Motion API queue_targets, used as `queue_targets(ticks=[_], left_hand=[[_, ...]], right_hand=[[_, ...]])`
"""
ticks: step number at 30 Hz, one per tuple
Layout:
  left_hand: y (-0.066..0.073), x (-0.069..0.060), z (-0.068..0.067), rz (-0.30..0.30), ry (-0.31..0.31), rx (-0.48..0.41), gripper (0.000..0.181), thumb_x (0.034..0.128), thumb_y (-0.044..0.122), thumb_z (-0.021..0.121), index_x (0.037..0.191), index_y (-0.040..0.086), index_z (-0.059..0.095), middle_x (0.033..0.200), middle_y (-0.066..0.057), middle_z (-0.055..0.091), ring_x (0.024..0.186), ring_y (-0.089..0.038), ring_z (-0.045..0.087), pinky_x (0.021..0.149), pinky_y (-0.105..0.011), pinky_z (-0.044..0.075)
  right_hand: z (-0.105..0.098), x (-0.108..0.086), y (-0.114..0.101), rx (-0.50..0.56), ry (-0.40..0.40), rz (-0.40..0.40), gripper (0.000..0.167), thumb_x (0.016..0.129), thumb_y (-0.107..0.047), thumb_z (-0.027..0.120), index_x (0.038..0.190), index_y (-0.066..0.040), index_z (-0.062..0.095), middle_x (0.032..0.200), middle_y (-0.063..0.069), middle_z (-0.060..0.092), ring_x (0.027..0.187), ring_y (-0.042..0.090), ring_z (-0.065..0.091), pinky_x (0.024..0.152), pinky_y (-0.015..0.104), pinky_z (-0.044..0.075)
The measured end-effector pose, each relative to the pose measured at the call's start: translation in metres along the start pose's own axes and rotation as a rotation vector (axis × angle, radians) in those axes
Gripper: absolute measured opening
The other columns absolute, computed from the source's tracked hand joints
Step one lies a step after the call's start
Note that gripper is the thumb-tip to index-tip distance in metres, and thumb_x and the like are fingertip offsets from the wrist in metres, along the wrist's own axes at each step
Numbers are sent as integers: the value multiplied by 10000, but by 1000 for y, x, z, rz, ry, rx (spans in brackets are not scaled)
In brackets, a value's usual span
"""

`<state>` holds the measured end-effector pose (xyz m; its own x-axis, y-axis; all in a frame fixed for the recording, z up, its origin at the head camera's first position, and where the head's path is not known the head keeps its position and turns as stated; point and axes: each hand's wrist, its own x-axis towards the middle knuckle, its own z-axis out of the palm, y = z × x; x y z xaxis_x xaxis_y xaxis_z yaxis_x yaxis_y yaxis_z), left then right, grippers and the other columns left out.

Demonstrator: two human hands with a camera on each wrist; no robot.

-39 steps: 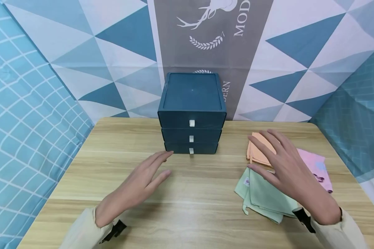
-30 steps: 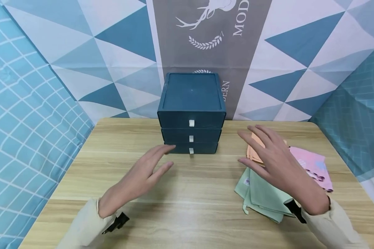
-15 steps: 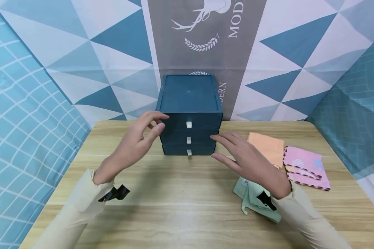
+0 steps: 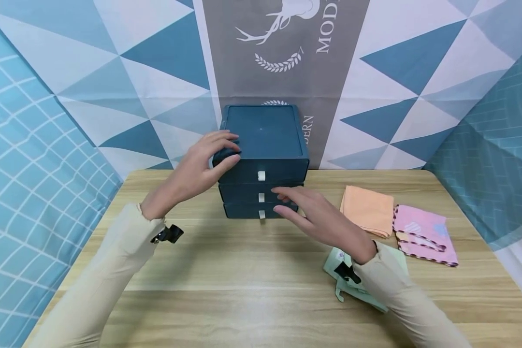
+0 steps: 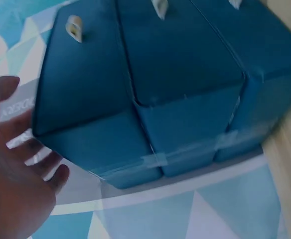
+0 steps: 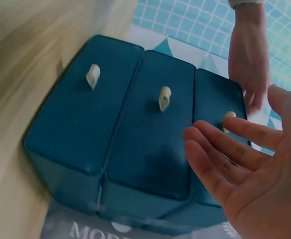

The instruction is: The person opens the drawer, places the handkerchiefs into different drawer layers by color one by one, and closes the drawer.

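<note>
A dark blue three-drawer box (image 4: 263,133) stands at the back of the table, with a small white pull tab (image 4: 261,176) on each drawer front. All the drawers are closed. My left hand (image 4: 200,162) is at the box's upper left front corner, its fingers loosely bent over the top; whether they touch it I cannot tell. In the left wrist view, the left palm (image 5: 16,189) faces the top of the box. My right hand (image 4: 313,210) hovers before the lower drawers at the right, fingers extended and holding nothing. Its fingers partly hide the lower drawer fronts.
Three folded cloths lie on the right of the wooden table (image 4: 226,290): orange (image 4: 367,210), pink (image 4: 424,232) and green (image 4: 393,256). My right forearm passes over the green one. A patterned fabric wall (image 4: 165,63) stands close behind the box.
My left hand has risen and moved forward to the top left corner of the box. The right hand has travelled left from above the cloths to the drawer fronts.
</note>
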<state>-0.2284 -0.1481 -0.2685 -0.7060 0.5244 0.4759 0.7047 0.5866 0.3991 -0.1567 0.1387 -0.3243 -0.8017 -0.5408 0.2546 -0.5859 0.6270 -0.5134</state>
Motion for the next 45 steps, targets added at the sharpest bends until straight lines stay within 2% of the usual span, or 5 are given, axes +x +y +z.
queue_targets(ticks=[10,17,20,30,45], left_hand=[[-18,28,6,10,-158,50,582,1007,529,500,1451,155,519,1598,-36,341,1528,-222,131,1194,-568,115],[-19,30,13,58,-183,90,617,1030,553,411,1516,174,444,1599,-22,339,1523,-216,149,1200,-554,11],[-14,29,14,55,-193,103,614,1031,546,414,1527,183,425,1603,-18,330,1514,-229,186,1194,-573,14],[-9,27,14,27,-204,93,587,1038,492,447,1539,190,402,1612,-16,312,1509,-234,203,1197,-556,-10],[-8,30,6,13,-275,5,550,1050,408,462,1539,164,403,1630,-60,269,1521,-243,148,1200,-524,-49]], right_hand=[[19,29,8,289,-20,-18,480,1062,-425,441,1403,-106,554,1210,53,678,996,154,670,834,387,558],[26,47,14,900,-129,69,437,1093,-299,399,1422,-29,501,1057,199,699,886,347,699,776,434,584],[28,51,11,1023,-126,135,464,1082,-364,410,1385,-38,541,1023,205,705,839,313,706,743,411,591],[32,55,5,1134,-5,193,472,1068,-299,481,1051,167,554,757,127,661,624,218,663,603,313,576],[28,48,2,1039,-21,177,440,1066,-270,484,944,150,537,707,167,648,581,251,641,546,331,565]])
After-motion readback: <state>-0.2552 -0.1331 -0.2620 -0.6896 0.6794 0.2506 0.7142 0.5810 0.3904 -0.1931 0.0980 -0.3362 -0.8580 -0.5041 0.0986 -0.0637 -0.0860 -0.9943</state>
